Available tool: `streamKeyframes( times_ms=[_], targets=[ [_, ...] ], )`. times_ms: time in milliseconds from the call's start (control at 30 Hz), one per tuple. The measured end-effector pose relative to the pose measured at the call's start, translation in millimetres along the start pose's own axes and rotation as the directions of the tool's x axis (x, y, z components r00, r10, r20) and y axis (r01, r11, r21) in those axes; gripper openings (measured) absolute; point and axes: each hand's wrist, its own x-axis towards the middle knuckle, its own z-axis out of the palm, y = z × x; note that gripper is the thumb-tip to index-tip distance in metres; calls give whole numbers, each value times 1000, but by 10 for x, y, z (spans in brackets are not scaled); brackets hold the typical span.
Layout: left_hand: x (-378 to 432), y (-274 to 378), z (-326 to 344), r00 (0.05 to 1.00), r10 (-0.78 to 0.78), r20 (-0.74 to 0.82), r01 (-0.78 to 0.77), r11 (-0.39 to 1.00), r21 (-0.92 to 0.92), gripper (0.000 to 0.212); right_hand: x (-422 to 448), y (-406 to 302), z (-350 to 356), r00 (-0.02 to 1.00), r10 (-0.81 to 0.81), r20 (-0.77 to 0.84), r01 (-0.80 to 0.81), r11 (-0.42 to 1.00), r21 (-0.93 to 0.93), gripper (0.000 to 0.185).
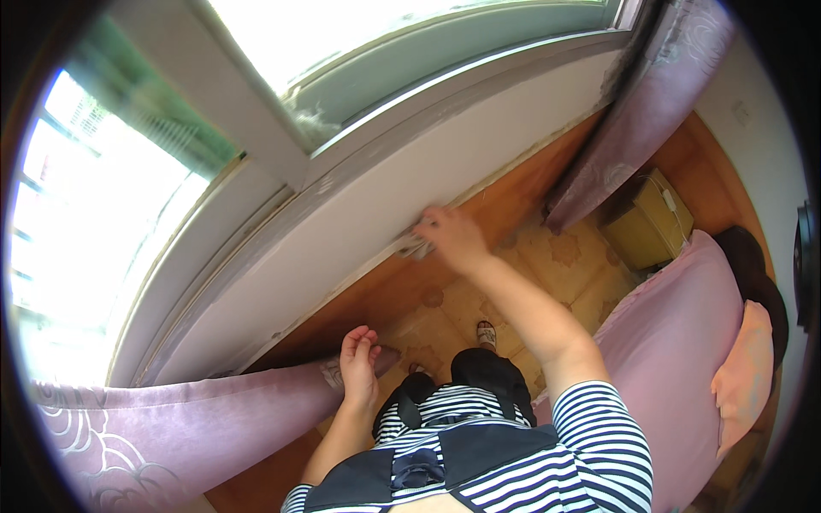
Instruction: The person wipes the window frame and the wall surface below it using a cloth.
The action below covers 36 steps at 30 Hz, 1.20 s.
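Note:
My right hand (454, 238) grips a crumpled pale cloth (414, 243) at the front edge of the white windowsill (385, 208). Hand and cloth are slightly blurred. Lower and to the left, my left hand (360, 369) is raised in front of my body with its fingers loosely curled, and I see nothing in it. Behind that hand hangs a purple patterned curtain (211, 410). Above the sill runs the grey window frame (410, 122), with sliding panes and bright light beyond.
A second purple curtain (641, 122) hangs at the right. Beside it stands a yellowish cabinet (648, 221) with a white cable and power strip on top. A bed with a pink cover (673, 359) lies to my right, bearing an orange pillow (747, 372). Patterned tiles (532, 282) cover the floor.

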Motion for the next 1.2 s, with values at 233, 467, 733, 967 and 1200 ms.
streamKeyframes(
  times_ms=[233, 467, 733, 967, 1200],
  targets=[
    [-25, -208, 462, 996, -6, -90, 10, 999, 42, 18, -115, 1335, -385, 909, 320, -269, -321, 946, 38, 35],
    [68, -410, 1104, 994, -57, -90, 66, 993, 98, 17, -21, 792, -105, 990, -14, -141, 17, 1000, 19, 18],
    [297, -562, 2031, 1000, -15, 27, 13, 998, 56, 17, -33, 1282, -340, 997, -68, -40, 72, 993, 96, 19],
    [356, -514, 2136, 999, -36, -12, 37, 991, 127, 18, -194, 2629, -755, 956, 210, -205, -224, 974, -46, 26],
    [594, -558, 2207, 998, -53, 29, 48, 989, 141, 15, -182, 2393, -597, 943, 184, -278, -195, 981, -11, 34]
  ],
)
